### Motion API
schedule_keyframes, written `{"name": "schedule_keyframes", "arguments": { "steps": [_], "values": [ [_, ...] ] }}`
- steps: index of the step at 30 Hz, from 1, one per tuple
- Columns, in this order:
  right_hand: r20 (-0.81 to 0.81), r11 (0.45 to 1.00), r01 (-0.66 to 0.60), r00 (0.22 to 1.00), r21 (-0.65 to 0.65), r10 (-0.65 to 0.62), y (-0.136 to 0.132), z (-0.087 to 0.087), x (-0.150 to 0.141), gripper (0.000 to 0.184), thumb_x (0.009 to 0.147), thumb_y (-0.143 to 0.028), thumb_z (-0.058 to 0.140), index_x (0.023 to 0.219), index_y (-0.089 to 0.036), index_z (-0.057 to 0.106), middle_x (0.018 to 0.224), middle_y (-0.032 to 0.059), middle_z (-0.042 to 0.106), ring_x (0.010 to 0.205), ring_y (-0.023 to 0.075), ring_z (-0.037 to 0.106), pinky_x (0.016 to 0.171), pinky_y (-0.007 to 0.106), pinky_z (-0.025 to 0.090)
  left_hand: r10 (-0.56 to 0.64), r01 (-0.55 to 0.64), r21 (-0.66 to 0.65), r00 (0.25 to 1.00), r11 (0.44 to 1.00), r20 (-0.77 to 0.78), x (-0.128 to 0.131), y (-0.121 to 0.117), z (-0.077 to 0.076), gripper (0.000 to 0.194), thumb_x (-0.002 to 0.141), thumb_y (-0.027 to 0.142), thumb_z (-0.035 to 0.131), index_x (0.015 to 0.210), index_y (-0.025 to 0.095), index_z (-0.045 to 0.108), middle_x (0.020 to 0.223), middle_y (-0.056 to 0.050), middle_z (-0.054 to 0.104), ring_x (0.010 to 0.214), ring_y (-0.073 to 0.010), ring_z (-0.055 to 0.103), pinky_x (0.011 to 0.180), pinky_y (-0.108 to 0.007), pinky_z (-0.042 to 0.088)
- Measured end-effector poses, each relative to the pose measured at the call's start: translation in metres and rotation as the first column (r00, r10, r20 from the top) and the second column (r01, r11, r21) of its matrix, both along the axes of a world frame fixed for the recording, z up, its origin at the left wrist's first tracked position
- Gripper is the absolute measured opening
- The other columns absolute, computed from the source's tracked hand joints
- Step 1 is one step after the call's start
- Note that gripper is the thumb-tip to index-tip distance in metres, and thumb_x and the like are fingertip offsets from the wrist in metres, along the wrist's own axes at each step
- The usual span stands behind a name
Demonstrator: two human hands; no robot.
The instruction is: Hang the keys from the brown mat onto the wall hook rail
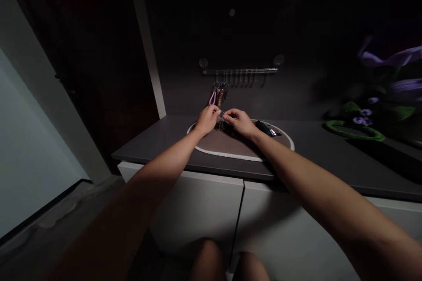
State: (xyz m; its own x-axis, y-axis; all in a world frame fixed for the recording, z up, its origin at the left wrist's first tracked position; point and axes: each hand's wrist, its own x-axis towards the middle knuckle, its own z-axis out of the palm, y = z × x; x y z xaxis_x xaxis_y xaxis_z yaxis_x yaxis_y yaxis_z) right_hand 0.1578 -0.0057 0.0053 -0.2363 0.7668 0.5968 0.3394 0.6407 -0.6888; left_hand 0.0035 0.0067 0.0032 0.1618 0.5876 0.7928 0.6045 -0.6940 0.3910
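My left hand (207,120) and my right hand (241,122) meet above an oval brown mat with a white rim (227,155). Between their pinched fingertips is a small bunch of keys (220,124) on a metal ring, partly hidden by the fingers. Both hands are closed on it. Just right of my right hand, a dark glossy key case (264,128) lies on the mat with other metal keys (277,132) beside it. Further dark items under my right hand are mostly covered and cannot be made out.
A clear hook rail (244,71) is fixed to the dark wall by suction cups. From its left hooks hang a pink strap (212,97), a brown tag (220,98) and some keys. Purple flowers (362,119) and a green loop (354,131) occupy the right of the dark countertop (316,158).
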Motion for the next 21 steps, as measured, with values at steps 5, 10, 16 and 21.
{"name": "schedule_keyframes", "arguments": {
  "steps": [5,10,16,21],
  "values": [
    [-0.028,1.0,-0.007,1.0,0.004,0.007,0.0013,0.0002,0.0003,0.028,0.069,-0.042,0.057,0.075,-0.015,0.057,0.073,0.0019,0.059,0.067,0.0114,0.05,0.068,0.027,0.041,0.012,-0.012,-0.005,1.0,1.0,-0.007,0.0012,-0.001,0.0007,0.01,0.081,0.023,0.046,0.078,0.017,0.053,0.079,-0.003,0.06,0.075,-0.0126,0.052,0.07,-0.024,0.039],
    [-0.045,1.0,-0.004,0.999,-0.001,0.004,0.0027,-0.0003,0.0015,0.028,0.069,-0.042,0.056,0.077,-0.015,0.056,0.073,0.0005,0.057,0.068,0.011,0.049,0.067,0.025,0.04,0.02,-0.021,-0.016,1.0,1.0,-0.019,0.003,-0.0053,0.0027,0.011,0.081,0.024,0.045,0.079,0.017,0.053,0.08,-0.003,0.06,0.075,-0.013,0.053,0.07,-0.025,0.039],
    [-0.054,0.999,0.044,0.998,0.025,-0.043,0.0033,-0.0028,0.0027,0.024,0.072,-0.04,0.052,0.077,-0.017,0.053,0.069,-0.0009,0.054,0.066,0.011,0.048,0.065,0.024,0.041,0.01,-0.011,-0.032,1.0,0.999,-0.011,0.0048,-0.0088,0.0033,0.014,0.081,0.026,0.045,0.079,0.016,0.054,0.08,-0.003,0.061,0.074,-0.0128,0.053,0.069,-0.024,0.04],
    [-0.118,0.998,0.064,0.991,0.016,-0.062,0.0036,-0.002,0.0038,0.022,0.073,-0.04,0.05,0.076,-0.018,0.051,0.069,-0.0013,0.052,0.066,0.0116,0.049,0.066,0.026,0.043,0.032,-0.032,-0.024,0.999,0.999,-0.026,0.0048,-0.0083,0.0025,0.019,0.083,0.029,0.041,0.079,0.017,0.055,0.079,-0.004,0.061,0.073,-0.0133,0.054,0.068,-0.025,0.04]
  ]
}}
